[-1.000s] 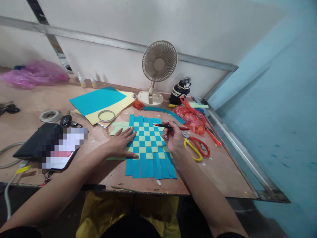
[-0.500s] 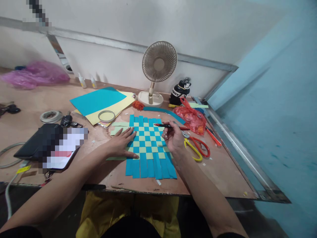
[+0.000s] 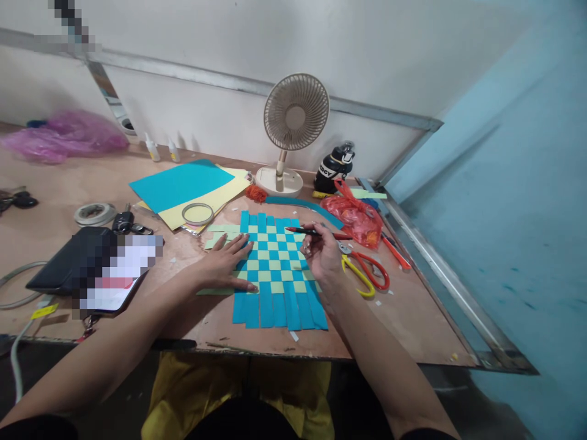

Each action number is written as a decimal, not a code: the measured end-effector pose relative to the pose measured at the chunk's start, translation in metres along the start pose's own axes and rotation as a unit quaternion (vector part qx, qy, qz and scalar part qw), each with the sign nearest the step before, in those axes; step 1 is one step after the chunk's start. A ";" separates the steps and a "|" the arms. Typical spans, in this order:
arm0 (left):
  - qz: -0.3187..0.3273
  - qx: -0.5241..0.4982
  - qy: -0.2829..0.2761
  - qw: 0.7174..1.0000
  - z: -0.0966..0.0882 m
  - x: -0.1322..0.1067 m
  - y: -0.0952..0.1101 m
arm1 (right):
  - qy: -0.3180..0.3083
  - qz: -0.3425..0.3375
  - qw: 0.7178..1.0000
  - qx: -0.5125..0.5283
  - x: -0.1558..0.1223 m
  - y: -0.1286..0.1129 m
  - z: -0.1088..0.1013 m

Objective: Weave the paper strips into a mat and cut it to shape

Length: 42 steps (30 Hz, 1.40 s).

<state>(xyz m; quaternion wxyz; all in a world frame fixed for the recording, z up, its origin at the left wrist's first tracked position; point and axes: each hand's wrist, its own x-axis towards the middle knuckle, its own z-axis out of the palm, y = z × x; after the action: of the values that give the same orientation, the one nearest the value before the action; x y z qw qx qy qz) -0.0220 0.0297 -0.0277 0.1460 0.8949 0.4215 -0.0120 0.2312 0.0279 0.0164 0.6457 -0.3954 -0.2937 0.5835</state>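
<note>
A woven paper mat (image 3: 274, 264) of blue and pale green strips lies flat on the table in front of me, its loose blue ends toward me. My left hand (image 3: 228, 261) is spread flat over its left edge, fingers apart. Pale green strip ends (image 3: 215, 293) stick out beneath that hand. My right hand (image 3: 323, 253) is closed around a red and black pen (image 3: 312, 232), which points left above the upper right part of the mat. Scissors with red and yellow handles (image 3: 370, 273) lie just right of that hand.
A small fan (image 3: 296, 116) and a black bottle (image 3: 334, 170) stand at the back. Red plastic bag (image 3: 355, 220) sits right. Blue and yellow sheets (image 3: 183, 186) with a tape roll (image 3: 197, 214) lie left, near a black wallet (image 3: 68, 260) and a phone (image 3: 121, 275).
</note>
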 end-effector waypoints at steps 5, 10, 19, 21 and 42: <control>-0.010 0.000 0.043 0.999 0.000 0.002 0.004 | 0.042 -0.035 0.998 -0.022 0.001 0.003 0.001; -0.046 -0.008 0.071 0.996 0.000 0.015 0.015 | 0.032 -0.145 0.973 -0.174 0.003 0.016 -0.006; -0.076 0.027 0.100 0.992 0.006 0.066 0.033 | -0.101 -0.243 0.697 -0.667 0.018 0.058 -0.032; -0.073 0.034 0.100 0.992 0.011 0.072 0.031 | -0.111 -0.241 0.655 -0.707 0.021 0.063 -0.036; -0.021 0.032 0.094 0.995 0.012 0.103 0.051 | -0.038 -0.201 0.951 -0.231 0.032 0.016 -0.040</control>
<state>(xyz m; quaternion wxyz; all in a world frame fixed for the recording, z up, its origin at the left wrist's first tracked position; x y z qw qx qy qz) 0.0839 0.0733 -0.0412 0.0765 0.8872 0.4516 0.0555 0.2610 0.0528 -0.0201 0.6293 -0.4439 -0.5181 0.3721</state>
